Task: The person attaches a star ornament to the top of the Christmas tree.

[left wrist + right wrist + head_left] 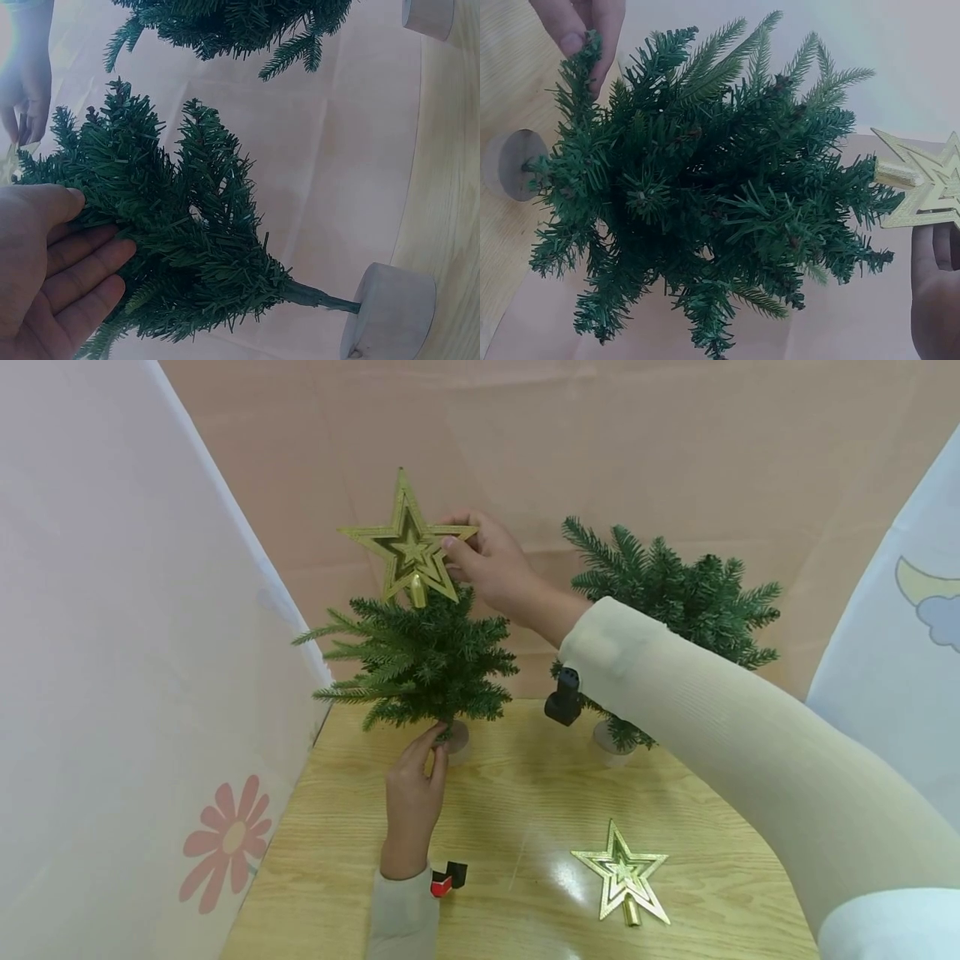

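Gently, with aim before pressure

The right hand's (498,564) grip pinches the gold star (412,550) by its side, just above the left tree (431,656); the left hand's (415,789) grip pinches a low sprig (591,49). Best to line the star's socket (898,174) up with the treetop (859,186), then ease straight down, steadying the base (394,311).

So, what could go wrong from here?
The raised star might twist or slip, since the right grip holds it by one side only. The tree below it might tip if pressed from above: its base is much narrower. The left grip, pinching a low branch, might tug it sideways.
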`<action>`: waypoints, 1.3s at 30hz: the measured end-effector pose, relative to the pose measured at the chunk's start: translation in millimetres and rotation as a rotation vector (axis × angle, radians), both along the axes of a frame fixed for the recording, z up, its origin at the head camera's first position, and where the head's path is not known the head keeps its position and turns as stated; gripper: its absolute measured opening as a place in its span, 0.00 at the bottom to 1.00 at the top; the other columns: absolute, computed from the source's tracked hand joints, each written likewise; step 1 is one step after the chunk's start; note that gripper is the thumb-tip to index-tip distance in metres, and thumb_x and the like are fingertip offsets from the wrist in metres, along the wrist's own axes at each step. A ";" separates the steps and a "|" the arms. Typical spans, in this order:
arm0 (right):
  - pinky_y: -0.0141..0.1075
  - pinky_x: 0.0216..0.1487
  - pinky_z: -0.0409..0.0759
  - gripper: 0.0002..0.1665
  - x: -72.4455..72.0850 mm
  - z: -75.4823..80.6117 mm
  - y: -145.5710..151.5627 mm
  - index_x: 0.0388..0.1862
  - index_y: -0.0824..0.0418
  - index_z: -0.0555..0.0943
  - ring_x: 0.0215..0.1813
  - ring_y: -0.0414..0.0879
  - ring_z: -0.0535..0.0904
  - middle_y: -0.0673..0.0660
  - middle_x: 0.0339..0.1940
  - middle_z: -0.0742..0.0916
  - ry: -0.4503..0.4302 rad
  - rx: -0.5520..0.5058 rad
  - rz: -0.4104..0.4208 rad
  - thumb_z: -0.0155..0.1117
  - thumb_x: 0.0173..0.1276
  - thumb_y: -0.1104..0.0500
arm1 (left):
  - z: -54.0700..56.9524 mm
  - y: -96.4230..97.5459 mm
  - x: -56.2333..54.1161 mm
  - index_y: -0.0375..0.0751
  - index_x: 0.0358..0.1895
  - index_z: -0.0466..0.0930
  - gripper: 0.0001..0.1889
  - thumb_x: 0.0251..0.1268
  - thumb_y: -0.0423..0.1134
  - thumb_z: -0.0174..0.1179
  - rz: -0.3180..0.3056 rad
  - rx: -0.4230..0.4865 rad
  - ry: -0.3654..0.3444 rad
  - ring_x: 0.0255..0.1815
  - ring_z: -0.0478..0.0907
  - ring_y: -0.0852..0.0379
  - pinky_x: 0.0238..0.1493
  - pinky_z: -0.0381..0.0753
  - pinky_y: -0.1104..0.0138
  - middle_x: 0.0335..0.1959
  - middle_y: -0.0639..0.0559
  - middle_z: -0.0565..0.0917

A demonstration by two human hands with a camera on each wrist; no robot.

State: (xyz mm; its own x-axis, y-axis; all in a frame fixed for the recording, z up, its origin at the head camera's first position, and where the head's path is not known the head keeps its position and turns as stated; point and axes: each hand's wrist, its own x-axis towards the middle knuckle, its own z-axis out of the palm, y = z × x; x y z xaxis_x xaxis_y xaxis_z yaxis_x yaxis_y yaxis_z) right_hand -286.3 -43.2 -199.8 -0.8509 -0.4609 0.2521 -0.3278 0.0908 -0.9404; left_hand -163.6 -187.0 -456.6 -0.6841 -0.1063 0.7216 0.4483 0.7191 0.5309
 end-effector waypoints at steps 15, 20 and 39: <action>0.36 0.59 0.78 0.15 -2.2 -5.9 -0.2 0.60 0.58 0.68 0.55 0.52 0.77 0.58 0.52 0.75 0.012 -0.084 0.025 0.45 0.81 0.54 | 1.7 -0.3 0.2 0.35 0.54 0.83 0.16 0.63 0.26 0.64 0.006 -0.002 0.006 0.43 0.85 0.46 0.33 0.87 0.57 0.47 0.39 0.85; 0.34 0.58 0.78 0.17 -2.4 -6.6 -1.0 0.60 0.58 0.69 0.54 0.50 0.78 0.57 0.52 0.76 0.026 -0.082 -0.004 0.46 0.80 0.51 | 5.3 -0.4 2.2 0.36 0.54 0.83 0.14 0.66 0.29 0.62 0.013 -0.014 -0.007 0.45 0.84 0.47 0.38 0.87 0.59 0.48 0.41 0.85; 0.34 0.55 0.80 0.17 -5.5 -3.0 2.5 0.60 0.60 0.70 0.52 0.51 0.82 0.60 0.53 0.81 0.056 -0.028 -0.007 0.45 0.80 0.53 | 1.6 -0.8 0.6 0.35 0.54 0.82 0.14 0.67 0.31 0.61 0.001 0.002 0.013 0.45 0.85 0.48 0.38 0.87 0.58 0.49 0.40 0.85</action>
State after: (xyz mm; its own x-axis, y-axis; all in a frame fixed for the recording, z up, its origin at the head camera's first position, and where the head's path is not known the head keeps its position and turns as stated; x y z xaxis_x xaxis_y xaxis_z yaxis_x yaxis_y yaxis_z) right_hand -291.8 -40.7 -202.8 -0.8384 -0.4470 0.3118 -0.3790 0.0672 -0.9229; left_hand -163.0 -187.7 -454.9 -0.6747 -0.1083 0.7301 0.4543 0.7187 0.5264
